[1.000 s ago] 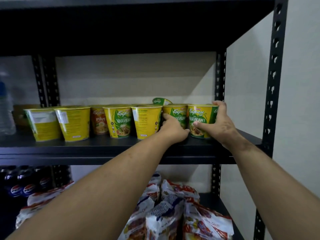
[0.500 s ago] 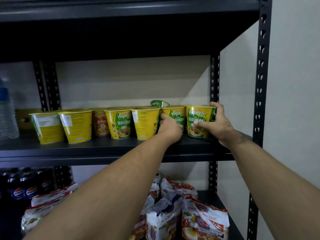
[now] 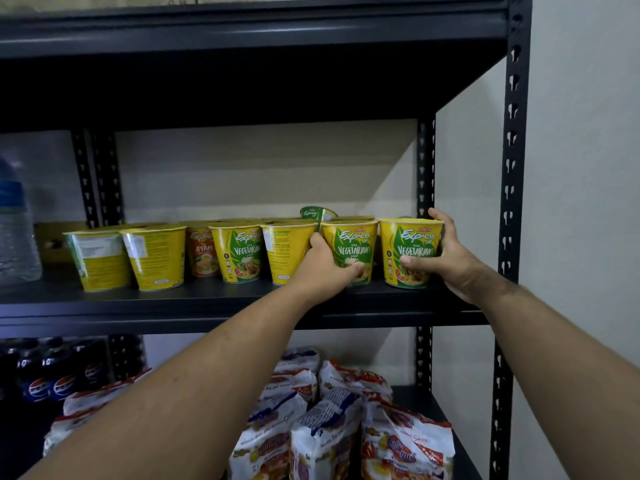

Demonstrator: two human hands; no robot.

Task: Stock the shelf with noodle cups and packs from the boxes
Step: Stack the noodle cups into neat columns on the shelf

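Dark metal shelf (image 3: 207,303) against a pale wall, where we are stocking noodle cups.
We are counting seven cups along the front row, more showing behind, and several noodle packs (image 3: 346,427) on the level below. Our left hand (image 3: 322,268) is curling round one Vegetarian cup (image 3: 349,247); our right hand (image 3: 446,258) is gripping the end cup (image 3: 410,251). Compared with a second ago, that left hand is now clasping its cup rather than resting fisted before it.
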